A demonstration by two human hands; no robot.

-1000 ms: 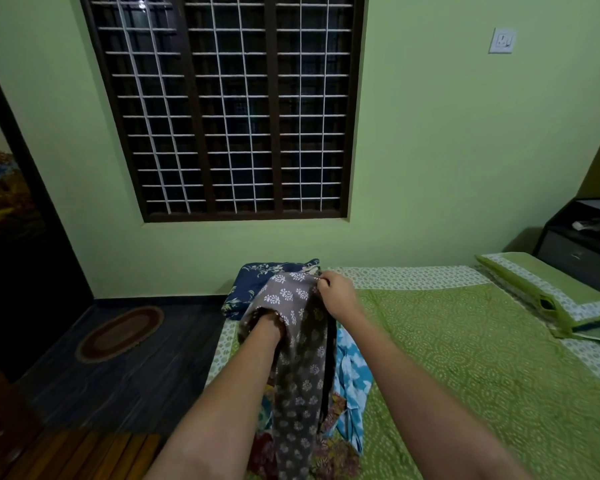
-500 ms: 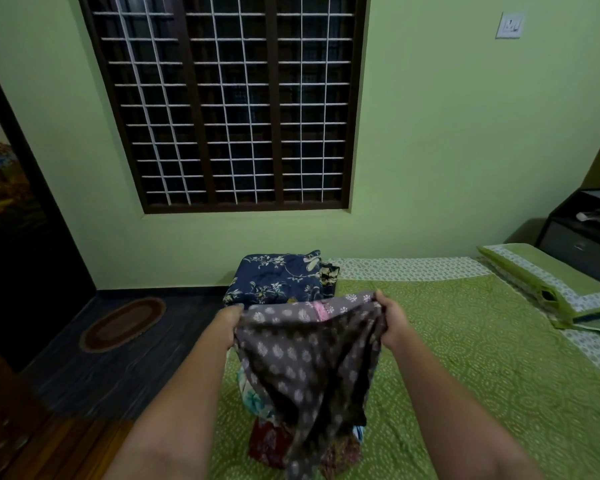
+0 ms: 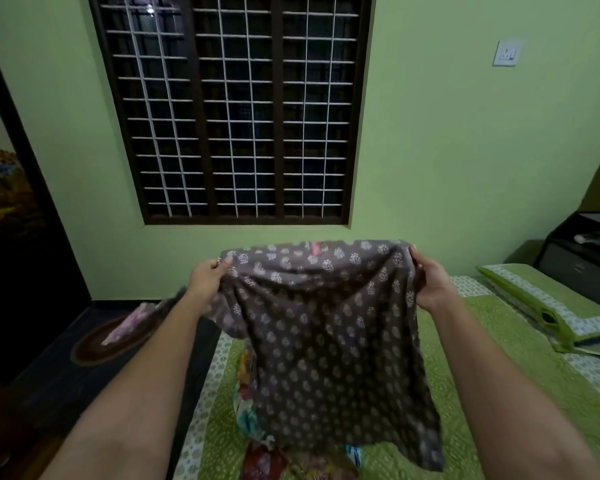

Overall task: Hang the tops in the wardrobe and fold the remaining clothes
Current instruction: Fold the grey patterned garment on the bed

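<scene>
a grey-brown top (image 3: 329, 334) with pale floral print hangs spread open above colourful crumpled clothes (image 3: 257, 455).

This is a bedroom in a home. A bed (image 3: 499, 393) with a green patterned cover and a matching pillow (image 3: 548, 306) stands against a green wall, beneath a barred window (image 3: 236, 109). An oval rug (image 3: 108, 337) lies on the dark floor, and loose clothes (image 3: 267, 455) lie on the bed.

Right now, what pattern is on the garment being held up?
Small pale floral motifs on grey-brown garment, clearest in the head view.
</scene>
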